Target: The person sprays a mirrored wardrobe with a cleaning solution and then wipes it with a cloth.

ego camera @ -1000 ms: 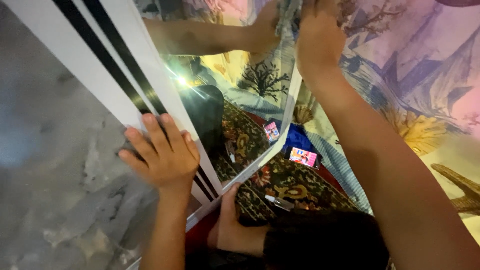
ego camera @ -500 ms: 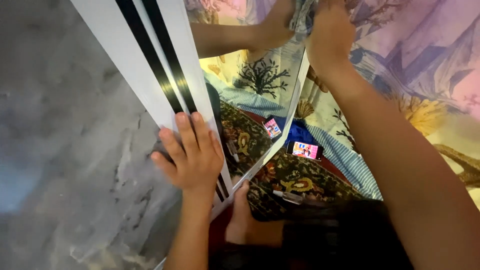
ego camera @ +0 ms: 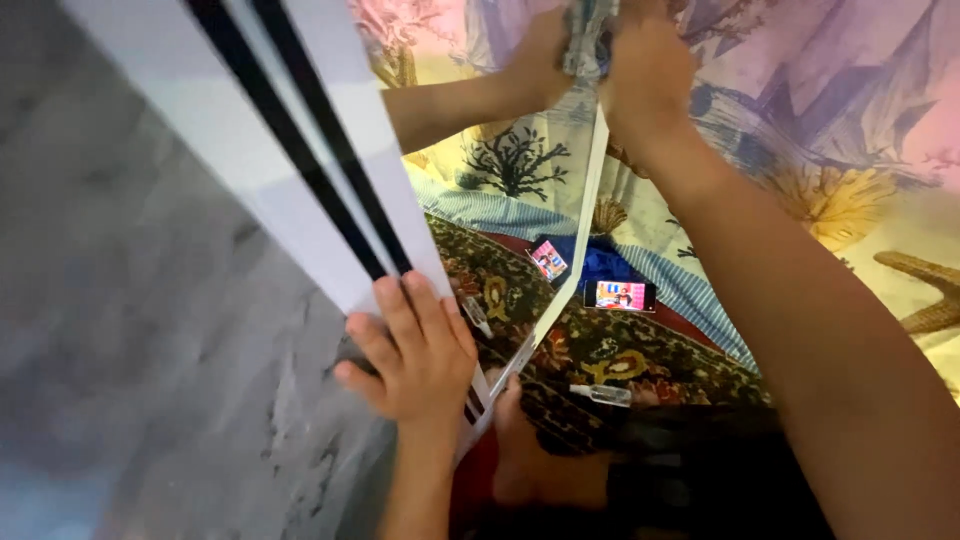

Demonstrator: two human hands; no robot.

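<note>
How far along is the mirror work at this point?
Done: the mirror already reflects the rug and phone clearly, though how much was wiped can't be told. In hand: the right hand grips a cloth at the mirror's top edge, while the left hand lies flat on the white frame. Left: probably the lower glass, away from the cloth.

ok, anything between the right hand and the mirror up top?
Only the cloth that the right hand grips, bunched against the mirror at its top edge. The left hand lies flat on the white frame lower down, well clear.
</note>
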